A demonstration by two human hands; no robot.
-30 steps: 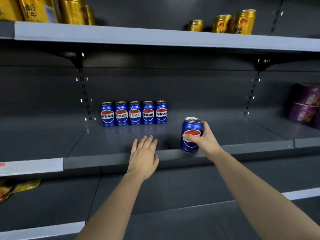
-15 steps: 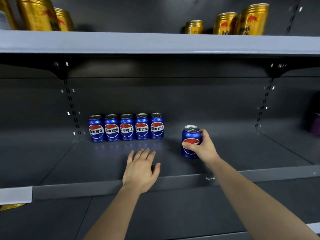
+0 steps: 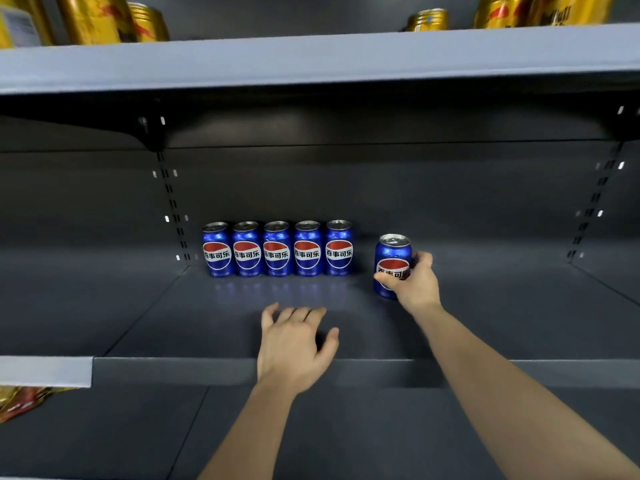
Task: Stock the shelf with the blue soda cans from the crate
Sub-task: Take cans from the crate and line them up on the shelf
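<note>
Can (image 3: 392, 252): upright in right hand (image 3: 415, 284), gripped round lower wall; row (image 3: 277, 249) just left. Likely full, rigid, slick; hold mid-body. Left hand (image 3: 294, 341) flat, holding nothing, on shelf (image 3: 173, 320).

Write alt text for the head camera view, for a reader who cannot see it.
A person's right hand grips an upright blue soda can at a dark grey shelf, just right of a row of five blue cans standing at the back. The left hand is open near the shelf's front edge; gold cans stand on the upper shelf.
</note>
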